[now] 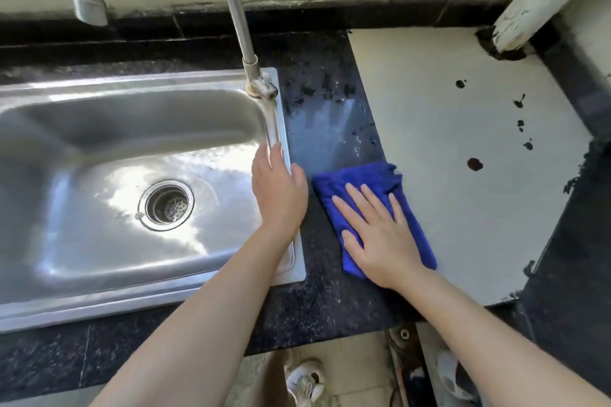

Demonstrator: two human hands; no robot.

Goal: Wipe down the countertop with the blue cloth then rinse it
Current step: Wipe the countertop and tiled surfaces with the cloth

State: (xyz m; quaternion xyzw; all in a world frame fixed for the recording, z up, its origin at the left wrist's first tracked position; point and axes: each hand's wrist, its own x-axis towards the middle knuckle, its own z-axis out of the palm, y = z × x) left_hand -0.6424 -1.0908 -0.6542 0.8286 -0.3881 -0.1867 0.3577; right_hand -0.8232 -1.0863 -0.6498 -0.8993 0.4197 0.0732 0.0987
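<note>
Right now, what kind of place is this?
Most likely a plain kitchen or utility wash area: a steel sink with a gooseneck tap is set in a dark speckled countertop, and the right hand presses a blue cloth flat on it.

Bare, sleeveless forearms, hands without rings, and a white sneaker (305,380) below

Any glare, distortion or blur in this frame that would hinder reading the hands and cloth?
Head view: strong glare on the sink basin around the drain; wide-angle lens bends the counter edges and the faucet; the right hand flat on the blue cloth and the left hand on the sink rim are evenly lit and sharp.
</note>
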